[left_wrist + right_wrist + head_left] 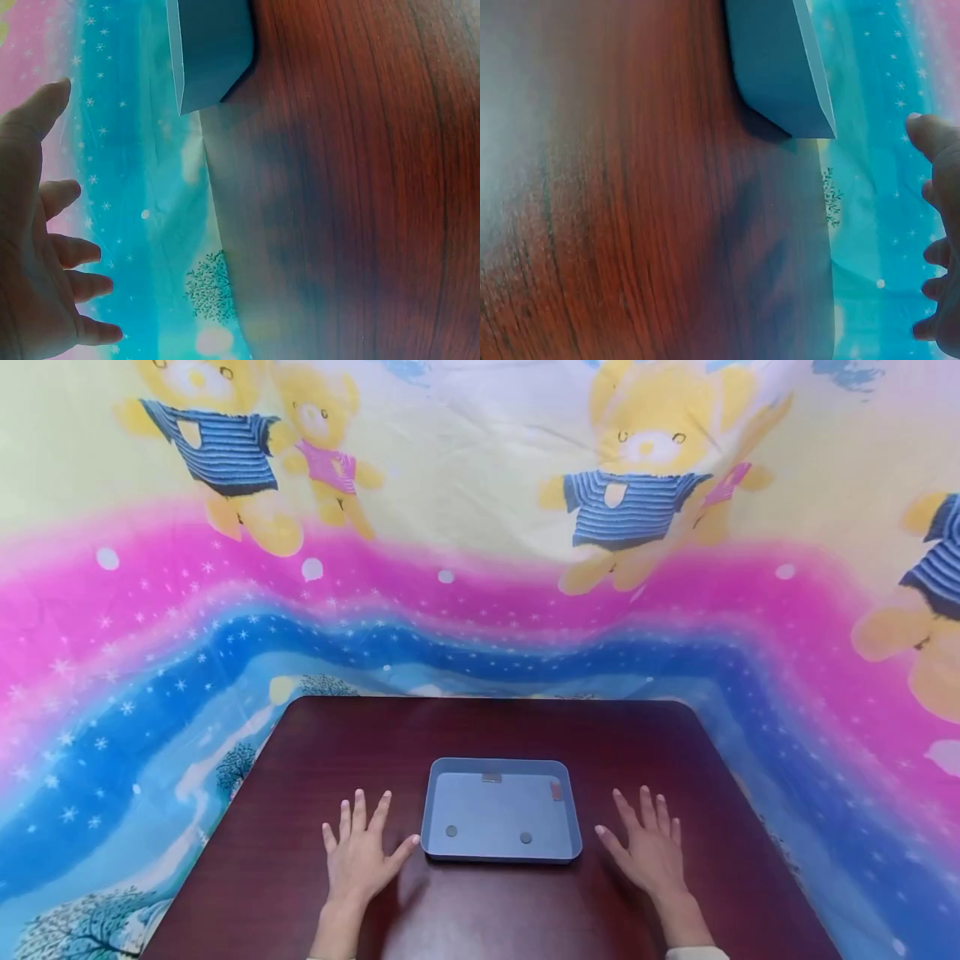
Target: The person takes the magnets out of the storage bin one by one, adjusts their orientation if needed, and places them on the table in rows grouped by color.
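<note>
A shallow blue-grey tray lies on the table between my two hands. Inside it are two small round grey discs, a left disc and a right disc, both toward the near side. A small brownish rectangular piece lies by the far wall, and a reddish piece by the right wall. My left hand is spread to the left of the tray, thumb close to its near left corner. To the right, my right hand has its fingers spread too, apart from the tray. Neither hand holds anything.
The dark red-brown wooden table has rounded far corners. Behind it and along both sides hangs a patterned cloth with teddy bears, pink and blue bands and snowflakes. In the left wrist view the tray's outer wall shows at the top.
</note>
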{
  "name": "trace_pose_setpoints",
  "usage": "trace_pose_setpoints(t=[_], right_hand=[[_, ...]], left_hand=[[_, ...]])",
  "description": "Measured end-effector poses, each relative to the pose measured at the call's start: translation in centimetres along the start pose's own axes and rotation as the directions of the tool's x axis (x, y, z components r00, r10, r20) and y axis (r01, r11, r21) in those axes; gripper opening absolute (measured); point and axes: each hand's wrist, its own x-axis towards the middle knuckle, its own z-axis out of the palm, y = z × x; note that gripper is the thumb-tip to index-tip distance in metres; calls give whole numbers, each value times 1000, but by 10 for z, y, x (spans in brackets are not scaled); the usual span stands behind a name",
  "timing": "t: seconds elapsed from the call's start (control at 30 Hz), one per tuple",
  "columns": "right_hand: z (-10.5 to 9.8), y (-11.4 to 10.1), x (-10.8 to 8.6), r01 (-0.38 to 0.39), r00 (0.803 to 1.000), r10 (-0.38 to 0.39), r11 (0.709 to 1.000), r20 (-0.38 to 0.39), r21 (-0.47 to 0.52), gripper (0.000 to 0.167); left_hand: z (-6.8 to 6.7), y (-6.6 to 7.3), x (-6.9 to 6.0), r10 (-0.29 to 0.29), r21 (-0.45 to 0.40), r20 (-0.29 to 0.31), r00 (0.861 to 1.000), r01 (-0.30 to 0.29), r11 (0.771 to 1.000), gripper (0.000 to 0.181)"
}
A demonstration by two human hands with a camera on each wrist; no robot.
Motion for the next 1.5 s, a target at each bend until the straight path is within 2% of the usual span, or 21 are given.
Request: trace_pose_setpoints(t=[0.1,0.2,0.27,0.37,0.47,0.53,0.73,0.9,1.0,1.1,1.23,1.5], right_hand=[[-1,-3,3,12,1000,-12,1000,-5,-11,64],[-2,-5,5,-4,1000,5,1000,27,-24,58],[-3,-7,6,-28,998,29,999,63,-20,56],[-5,-9,5,-57,992,57,998,116,-3,57],[-9,-12,2,-89,988,81,994,132,59,59],[-10,-13,-1,-105,988,87,986,131,133,62],[1,-21,-8,-101,993,71,924,94,370,67],[14,-29,-10,-139,990,103,837,96,530,70],[18,-33,-8,-162,986,112,790,121,592,73],[21,-39,-5,-185,982,117,771,151,609,76],[25,-45,-4,-206,976,121,772,180,601,81],[39,-53,1,-194,978,113,814,178,547,86]], left_hand=[[-1,-2,0,19,14,-68,998,-18,1000,62],[-5,-3,-1,24,29,-88,996,-21,999,46],[-8,-3,-2,8,34,-62,998,-6,999,41],[-13,-3,-2,-28,28,0,1000,28,999,44],[-19,0,-1,-68,-22,49,996,69,997,50],[-23,4,1,-88,-76,66,994,93,993,53],[-23,16,6,-107,-209,84,991,122,970,56],[-13,25,12,-69,-308,101,993,97,946,57],[-6,31,18,-39,-362,105,994,74,929,58],[0,37,23,-19,-404,109,994,62,913,58],[6,45,30,8,-445,103,995,38,894,58],[18,53,46,27,-535,132,991,48,844,60]])
